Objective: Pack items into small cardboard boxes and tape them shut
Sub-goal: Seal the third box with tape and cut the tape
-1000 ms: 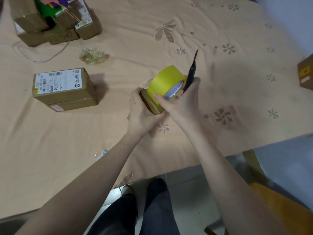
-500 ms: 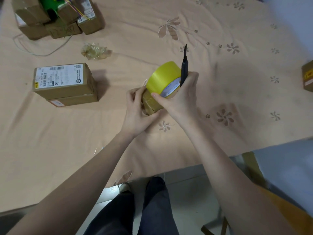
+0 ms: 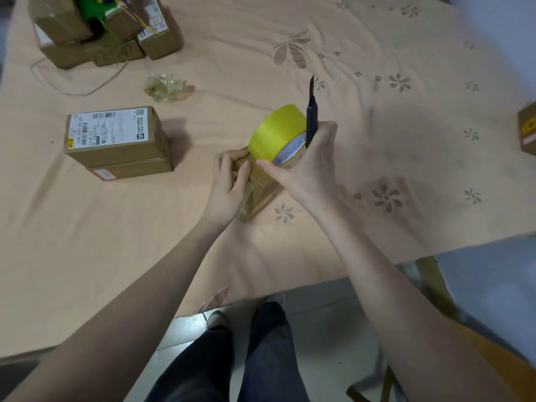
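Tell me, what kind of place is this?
Probably a room at home used for packing parcels. A flowered cloth covers the table, labelled cardboard boxes sit on it, and the right hand holds a yellow tape roll on a small box.

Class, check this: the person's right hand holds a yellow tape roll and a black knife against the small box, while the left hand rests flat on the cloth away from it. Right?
Not quite. The head view shows the left hand gripping the small box, not resting on the cloth. The rest stands: the right hand holds the yellow tape roll and the black knife.
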Motion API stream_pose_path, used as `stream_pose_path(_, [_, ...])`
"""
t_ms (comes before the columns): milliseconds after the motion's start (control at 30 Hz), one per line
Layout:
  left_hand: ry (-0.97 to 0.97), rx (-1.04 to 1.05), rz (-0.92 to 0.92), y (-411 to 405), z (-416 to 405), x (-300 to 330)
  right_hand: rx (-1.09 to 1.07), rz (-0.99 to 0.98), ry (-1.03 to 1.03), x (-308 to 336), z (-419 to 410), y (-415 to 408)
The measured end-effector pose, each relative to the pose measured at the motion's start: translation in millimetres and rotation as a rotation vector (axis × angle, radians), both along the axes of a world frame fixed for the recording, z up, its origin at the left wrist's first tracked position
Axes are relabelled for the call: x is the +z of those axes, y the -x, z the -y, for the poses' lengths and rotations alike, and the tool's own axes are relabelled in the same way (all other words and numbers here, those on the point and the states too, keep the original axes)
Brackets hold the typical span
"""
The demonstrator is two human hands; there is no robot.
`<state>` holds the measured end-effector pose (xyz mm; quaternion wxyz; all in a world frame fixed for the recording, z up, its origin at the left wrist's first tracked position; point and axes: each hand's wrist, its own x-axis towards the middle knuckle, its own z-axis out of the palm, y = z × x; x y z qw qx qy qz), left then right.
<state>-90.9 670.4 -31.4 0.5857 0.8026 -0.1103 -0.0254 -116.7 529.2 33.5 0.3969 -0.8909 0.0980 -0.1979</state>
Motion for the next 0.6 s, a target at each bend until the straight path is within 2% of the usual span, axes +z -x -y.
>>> stream_pose_path(200, [0.073,0.078,-0.048,-2,8,7,0.055,-0.045,0.009,3,1,1])
stream_pose_path(333, [-0.040,0.055,-0.073,-1,-1,4,0.107,-0.138,0.046,11,1,5])
stream_pose_path(600, [-0.257,-0.033,-0.057,-5,-15,9,0.003,-0.281,0.170,24,5,39])
